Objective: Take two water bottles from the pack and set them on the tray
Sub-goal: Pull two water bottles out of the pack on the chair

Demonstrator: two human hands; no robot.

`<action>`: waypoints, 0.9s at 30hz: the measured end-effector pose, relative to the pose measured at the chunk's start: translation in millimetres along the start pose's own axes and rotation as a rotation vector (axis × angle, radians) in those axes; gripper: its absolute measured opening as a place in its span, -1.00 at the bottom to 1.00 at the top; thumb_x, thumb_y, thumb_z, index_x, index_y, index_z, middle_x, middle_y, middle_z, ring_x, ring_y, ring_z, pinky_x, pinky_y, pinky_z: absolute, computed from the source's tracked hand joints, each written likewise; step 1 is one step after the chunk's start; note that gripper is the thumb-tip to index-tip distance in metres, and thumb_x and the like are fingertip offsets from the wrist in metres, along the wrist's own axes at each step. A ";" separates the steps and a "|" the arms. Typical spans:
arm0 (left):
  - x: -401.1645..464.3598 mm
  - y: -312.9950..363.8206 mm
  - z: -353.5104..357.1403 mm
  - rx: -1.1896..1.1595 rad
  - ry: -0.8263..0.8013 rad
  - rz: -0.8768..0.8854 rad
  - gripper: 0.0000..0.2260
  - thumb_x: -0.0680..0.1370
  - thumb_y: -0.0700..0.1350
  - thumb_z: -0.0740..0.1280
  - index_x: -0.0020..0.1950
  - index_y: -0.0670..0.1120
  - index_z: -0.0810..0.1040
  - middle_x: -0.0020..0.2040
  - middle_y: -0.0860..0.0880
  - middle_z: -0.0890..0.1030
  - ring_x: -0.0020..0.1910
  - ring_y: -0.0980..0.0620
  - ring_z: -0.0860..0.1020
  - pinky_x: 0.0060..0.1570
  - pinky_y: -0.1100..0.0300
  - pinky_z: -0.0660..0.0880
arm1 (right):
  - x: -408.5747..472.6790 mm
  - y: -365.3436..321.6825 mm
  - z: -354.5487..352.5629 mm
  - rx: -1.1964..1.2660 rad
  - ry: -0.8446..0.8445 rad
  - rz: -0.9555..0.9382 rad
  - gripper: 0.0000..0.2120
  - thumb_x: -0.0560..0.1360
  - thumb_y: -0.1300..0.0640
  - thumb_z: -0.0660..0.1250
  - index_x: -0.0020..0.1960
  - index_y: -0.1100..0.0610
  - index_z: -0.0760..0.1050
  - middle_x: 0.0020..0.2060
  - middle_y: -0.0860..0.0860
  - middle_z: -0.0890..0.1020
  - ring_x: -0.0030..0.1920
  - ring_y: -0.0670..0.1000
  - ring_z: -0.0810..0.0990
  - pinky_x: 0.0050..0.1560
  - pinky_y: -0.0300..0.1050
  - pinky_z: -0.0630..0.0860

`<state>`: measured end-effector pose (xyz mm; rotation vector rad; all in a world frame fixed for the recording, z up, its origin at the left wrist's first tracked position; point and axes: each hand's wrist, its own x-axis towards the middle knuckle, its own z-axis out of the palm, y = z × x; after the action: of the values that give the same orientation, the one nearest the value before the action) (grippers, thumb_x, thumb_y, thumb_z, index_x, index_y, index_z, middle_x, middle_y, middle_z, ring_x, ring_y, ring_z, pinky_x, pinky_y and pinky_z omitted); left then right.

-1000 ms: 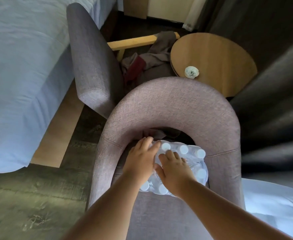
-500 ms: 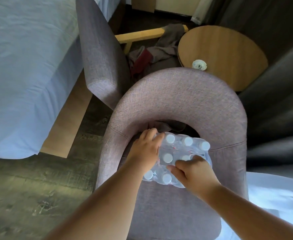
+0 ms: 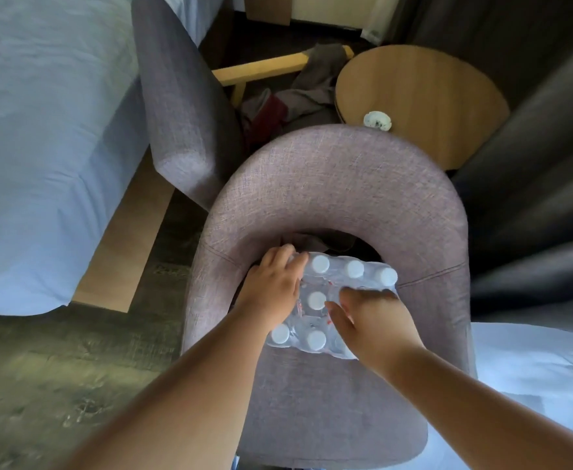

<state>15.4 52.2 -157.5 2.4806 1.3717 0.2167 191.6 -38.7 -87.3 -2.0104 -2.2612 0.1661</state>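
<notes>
Reaching down from above, both bare forearms are extended over a shrink-wrapped pack of water bottles [image 3: 329, 303] resting on the seat of a curved purple-grey armchair [image 3: 339, 184]. The left hand [image 3: 273, 286] is laid flat on the pack's left edge, fingers spread and pressed to the wrap, its grip unclenched. The right hand [image 3: 376, 320] is curled over the pack's right side; whether anything is clasped cannot be told. White caps are seen between the two hands. The pack is hemmed in by the chair's backrest; open seat lies nearer the camera. A round wooden table [image 3: 424, 103] stands beyond.
</notes>
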 end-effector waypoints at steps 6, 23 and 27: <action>-2.5 2.9 -1.5 -0.021 -0.018 -0.015 -0.53 0.59 -0.12 0.38 0.50 -0.01 0.43 0.44 -0.07 0.45 0.40 -0.12 0.46 0.07 -0.03 0.64 | 42.9 -20.9 11.6 -0.196 -0.436 -0.018 -0.57 0.66 -0.11 0.19 0.49 -0.05 0.32 0.24 0.05 0.59 0.25 0.12 0.54 0.15 0.02 0.50; -5.7 -1.8 -5.7 -0.068 -0.032 0.031 -0.51 0.56 -0.15 0.38 0.49 -0.05 0.44 0.43 -0.06 0.45 0.40 -0.14 0.43 0.10 -0.07 0.62 | 86.5 9.6 -141.9 0.688 0.041 0.168 -0.86 0.50 0.17 0.50 -0.22 0.17 0.63 -0.34 0.08 0.64 -0.34 -0.07 0.53 -0.25 -0.09 0.45; -5.9 -0.8 1.7 -0.046 0.022 0.020 -0.62 0.45 -0.22 0.54 0.26 -0.18 0.63 0.26 -0.15 0.58 0.22 -0.22 0.59 -0.07 -0.11 0.69 | 119.6 33.6 -155.9 0.881 0.079 0.285 -0.74 0.53 0.15 0.48 -0.19 0.35 0.62 -0.21 0.40 0.60 -0.29 0.08 0.47 -0.20 0.01 0.39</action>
<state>12.1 47.3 -159.3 2.4622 1.3362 0.2770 234.9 85.2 62.7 -1.7424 -1.4224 0.9003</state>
